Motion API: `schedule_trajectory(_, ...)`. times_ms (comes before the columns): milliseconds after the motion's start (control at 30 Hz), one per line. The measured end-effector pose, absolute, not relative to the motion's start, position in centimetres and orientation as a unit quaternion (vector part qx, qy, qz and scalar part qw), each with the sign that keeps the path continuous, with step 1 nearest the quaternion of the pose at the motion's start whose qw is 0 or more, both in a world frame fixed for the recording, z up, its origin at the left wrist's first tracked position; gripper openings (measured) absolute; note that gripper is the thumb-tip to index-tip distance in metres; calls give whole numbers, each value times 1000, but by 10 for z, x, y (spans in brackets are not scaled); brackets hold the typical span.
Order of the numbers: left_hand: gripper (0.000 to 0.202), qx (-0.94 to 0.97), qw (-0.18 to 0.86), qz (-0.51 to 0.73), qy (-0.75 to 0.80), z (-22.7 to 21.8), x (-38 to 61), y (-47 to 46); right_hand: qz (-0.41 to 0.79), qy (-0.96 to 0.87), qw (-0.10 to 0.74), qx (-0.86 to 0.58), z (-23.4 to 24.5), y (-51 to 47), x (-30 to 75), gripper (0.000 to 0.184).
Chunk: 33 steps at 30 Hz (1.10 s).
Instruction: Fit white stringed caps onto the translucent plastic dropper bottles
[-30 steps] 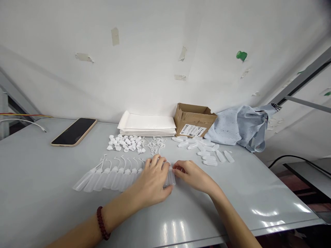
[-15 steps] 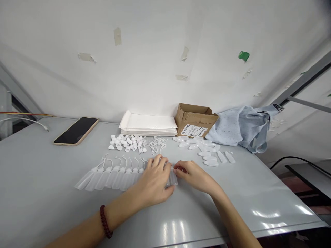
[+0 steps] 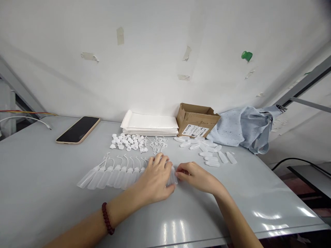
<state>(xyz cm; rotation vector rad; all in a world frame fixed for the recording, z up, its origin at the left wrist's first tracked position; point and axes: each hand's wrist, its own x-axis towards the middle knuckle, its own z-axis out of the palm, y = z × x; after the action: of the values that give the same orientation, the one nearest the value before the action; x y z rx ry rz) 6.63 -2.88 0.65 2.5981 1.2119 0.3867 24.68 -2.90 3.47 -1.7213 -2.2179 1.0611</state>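
Grey table [image 3: 38, 179] below, plain white wall behind. Near the front middle, lying flat on it, one small clear bottle [image 3: 173, 178], caught between both hands. Left hand [image 3: 155, 179] laid loosely over the bottle's left side, fingers bent down on top, hiding most of it. Right hand [image 3: 198, 177] narrow, finger and thumb pinched together right at the bottle's other side; cannot tell whether holding anything tiny in that pinch. Long side of the bottle running from near the person toward the wall, leaning a little left at the far end, much like its neighbours. Cannot tell which end has the neck, hidden under the fingers. Probably best done like this: press down softly to stop any rolling, keep the pinch close and small, go slow, no squashing of soft plastic. Just to the left, packed side by side, a row of capped bottles [image 3: 113, 173]. Farther back, a heap of white caps [image 3: 128, 142] and thin loops [image 3: 158, 143]. Off to the right, loose bottles [image 3: 210, 153]. By the wall, white envelopes [image 3: 150, 124], a cardboard box [image 3: 198, 120], a blue cloth [image 3: 245, 127], a phone [image 3: 78, 129]
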Motion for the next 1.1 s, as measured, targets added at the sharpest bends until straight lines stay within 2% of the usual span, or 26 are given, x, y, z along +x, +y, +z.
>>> schedule_trajectory(300,31,893,120,140,411,4,66,-27,346,-737,72,-575,33,-29,244,23)
schedule_trajectory(833,46,889,130,165,406,3,64,-28,345,-732,86,-581,36,-28,253,22)
schedule_trajectory(967,51,866,132,209,434,6,56,-18,261,-717,109,-636,38,-22,268,22)
schedule_trajectory(1100,31,812,126,250,513,12,42,3,132,-672,101,-722,38,-15,288,17)
